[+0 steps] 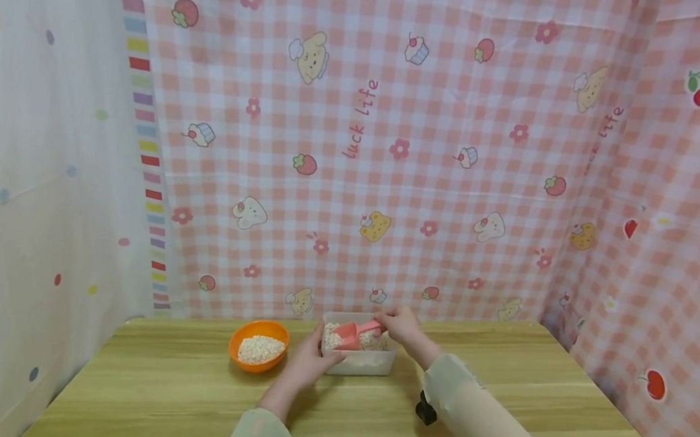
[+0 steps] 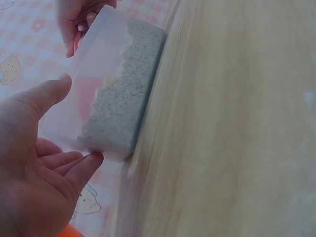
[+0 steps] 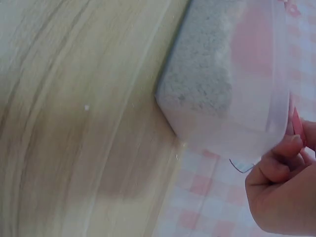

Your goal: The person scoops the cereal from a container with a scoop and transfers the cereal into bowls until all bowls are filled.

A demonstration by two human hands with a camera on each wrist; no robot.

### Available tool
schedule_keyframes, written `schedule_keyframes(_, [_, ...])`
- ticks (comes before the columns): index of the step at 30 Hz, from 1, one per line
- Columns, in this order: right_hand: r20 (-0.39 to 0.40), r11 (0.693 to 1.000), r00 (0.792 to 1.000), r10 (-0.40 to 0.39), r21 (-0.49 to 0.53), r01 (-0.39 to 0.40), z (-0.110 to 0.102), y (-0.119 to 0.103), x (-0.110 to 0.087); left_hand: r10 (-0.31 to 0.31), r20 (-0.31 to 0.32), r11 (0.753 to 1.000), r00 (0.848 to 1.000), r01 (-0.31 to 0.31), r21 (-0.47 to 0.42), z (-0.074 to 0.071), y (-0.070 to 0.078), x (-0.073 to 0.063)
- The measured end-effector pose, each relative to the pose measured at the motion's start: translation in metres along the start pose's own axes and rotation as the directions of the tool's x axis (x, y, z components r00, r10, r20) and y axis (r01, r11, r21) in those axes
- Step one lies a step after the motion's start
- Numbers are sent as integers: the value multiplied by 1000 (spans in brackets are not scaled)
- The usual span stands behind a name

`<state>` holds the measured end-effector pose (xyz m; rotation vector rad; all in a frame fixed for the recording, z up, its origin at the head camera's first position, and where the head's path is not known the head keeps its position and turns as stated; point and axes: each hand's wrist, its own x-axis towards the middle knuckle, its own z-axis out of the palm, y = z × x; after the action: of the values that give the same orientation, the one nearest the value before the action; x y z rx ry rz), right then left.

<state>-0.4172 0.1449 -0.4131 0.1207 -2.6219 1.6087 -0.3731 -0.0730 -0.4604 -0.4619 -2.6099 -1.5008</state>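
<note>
A translucent white plastic container (image 1: 361, 365) partly filled with pale flakes stands on the table near its back edge. My left hand (image 1: 308, 361) holds its left front corner, thumb along the front wall and fingers against the left end wall (image 2: 106, 154). My right hand (image 1: 402, 325) pinches the handle of a pink scoop (image 1: 348, 336) over the container's right rim. The scoop's head lies in the container among the flakes, showing pink through the wall in the right wrist view. Left of my left hand is an orange bowl (image 1: 234, 350) holding similar pale flakes (image 1: 260, 349).
The wood-patterned table (image 1: 366, 416) ends just behind the container. A pink checked curtain (image 1: 347, 259) hangs at the back, with further printed curtains at both sides. A small white crumb (image 3: 87, 107) lies on the tabletop.
</note>
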Motion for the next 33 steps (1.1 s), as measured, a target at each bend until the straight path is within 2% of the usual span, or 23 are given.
schedule_keyframes(7, [-3,999,1000,-5,33,5,1,-1,0,19,-9,1000,1000,-19,-17,-1,-1,1])
schedule_keyframes(14, [22,981,999,32,191,-36,-7,7,2,16,-6,1000,1000,-16,-7,0,2,-1])
schedule_keyframes(18, [22,971,999,41,236,-45,-13,15,1,5,3,1000,1000,-5,-13,1,5,-4])
schedule_keyframes(23, [36,952,999,37,302,-46,-23,23,1,31,4,999,1000,-31,-40,4,6,-5])
schedule_keyframes(26, [51,944,998,22,327,-37,-30,24,-2,37,-1,998,999,-37,-48,5,6,-6])
schedule_keyframes(33, [8,938,999,33,345,-34,-41,19,3,32,-8,998,999,-33,-46,5,5,-7])
